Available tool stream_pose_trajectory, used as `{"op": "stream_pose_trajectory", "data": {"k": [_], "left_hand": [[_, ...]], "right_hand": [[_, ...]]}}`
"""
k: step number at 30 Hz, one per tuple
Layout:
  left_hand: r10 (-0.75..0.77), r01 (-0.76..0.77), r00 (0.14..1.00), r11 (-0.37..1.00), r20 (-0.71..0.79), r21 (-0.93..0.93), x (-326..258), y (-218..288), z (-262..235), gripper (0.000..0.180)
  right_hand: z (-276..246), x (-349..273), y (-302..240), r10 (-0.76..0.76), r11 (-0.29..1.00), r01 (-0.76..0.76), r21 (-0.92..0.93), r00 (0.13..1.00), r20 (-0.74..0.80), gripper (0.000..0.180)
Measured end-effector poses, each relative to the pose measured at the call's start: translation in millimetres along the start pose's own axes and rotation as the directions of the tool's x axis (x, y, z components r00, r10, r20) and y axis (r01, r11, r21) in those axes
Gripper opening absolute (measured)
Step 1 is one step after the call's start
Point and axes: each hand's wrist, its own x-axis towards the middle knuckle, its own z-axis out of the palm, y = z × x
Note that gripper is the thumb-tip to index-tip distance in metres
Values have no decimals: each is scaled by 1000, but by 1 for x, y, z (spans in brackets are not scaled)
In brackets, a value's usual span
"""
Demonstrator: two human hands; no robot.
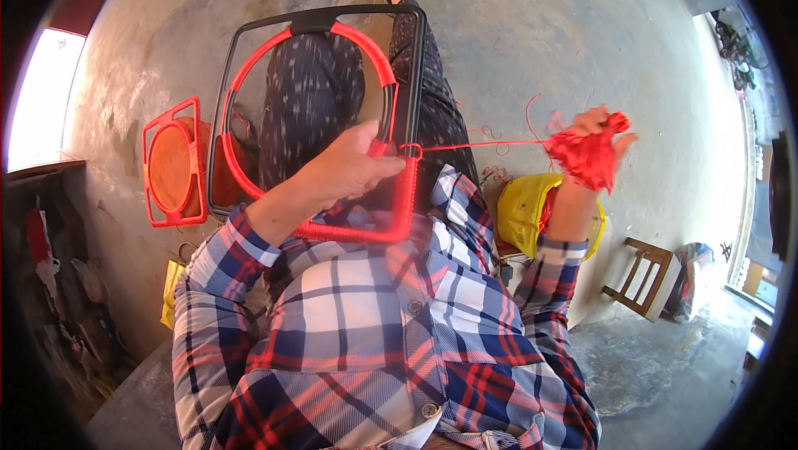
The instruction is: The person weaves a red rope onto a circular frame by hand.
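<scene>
My left hand is closed on the right side of a black rectangular frame with a round ring inside it. Red cord wraps much of the ring, the near edge and the lower part of that right side. From the frame, a taut red strand runs across to a bunched hank of red cord. My right hand grips this hank, out to the right; its fingers are partly hidden and slightly blurred. The frame rests over my lap, tilted slightly.
A smaller red-wrapped frame stands at the left by an orange-brown round surface. Below my right hand sits a yellow bag with red material inside. A wooden stool lies to the right. Loose cord scraps lie on the floor.
</scene>
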Motion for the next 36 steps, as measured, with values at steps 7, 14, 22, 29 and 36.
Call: {"op": "stream_pose_trajectory", "data": {"k": [7, 14, 22, 29, 36], "left_hand": [[-9, 11, 999, 998, 43, -61, 3, -3, 5, 21], [-56, 57, 998, 989, 7, -138, 10, -4, 5, 15], [41, -40, 999, 990, 5, -134, 6, -11, -5, 20], [307, -308, 942, 951, -137, 15, 0, -16, 2, 41], [493, -372, 869, 579, 53, 725, -21, -11, 15, 40]], "right_hand": [[67, -44, 141, 383, 660, -483, -575, 875, -295, 43], [75, -41, 122, 317, 710, -364, -603, 930, -189, 44], [-9, -26, -15, -87, 806, -193, -560, 897, -433, 16], [-20, -67, -61, -516, 678, 98, -729, 770, -377, 15], [54, -43, 101, 667, -8, 136, -991, 739, 96, 59]]}}
